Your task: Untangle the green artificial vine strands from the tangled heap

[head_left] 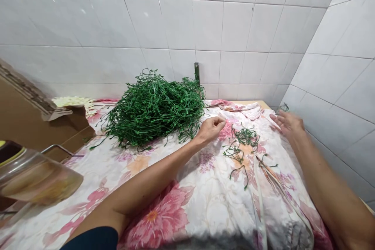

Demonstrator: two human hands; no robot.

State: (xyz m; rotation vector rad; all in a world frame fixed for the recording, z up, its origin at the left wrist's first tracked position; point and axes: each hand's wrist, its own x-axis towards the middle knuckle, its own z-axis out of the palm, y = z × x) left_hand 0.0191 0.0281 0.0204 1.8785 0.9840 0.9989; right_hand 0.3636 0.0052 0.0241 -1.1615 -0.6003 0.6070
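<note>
A large heap of thin green stems point(155, 109) lies on the flowered cloth point(216, 191) against the tiled wall. Just right of the heap is my left hand point(211, 128), its fingers pinched together; whatever may be between them is too small to make out. My right hand point(288, 122) is over the cloth's right edge near the corner, fingers stretched out and apart. A bit of dark green point(283, 107) shows just behind its fingers. Between my hands lies a small tangle of green stems point(246, 136), with several loose stems point(238, 166) in front of it.
At the left are a cardboard box point(43, 121), a clear jar point(41, 175) with a yellow rim and some pale yellow pieces point(74, 102). Thin pale strips point(259, 199) run down the cloth's front right. A dark upright metal piece point(197, 72) stands at the wall.
</note>
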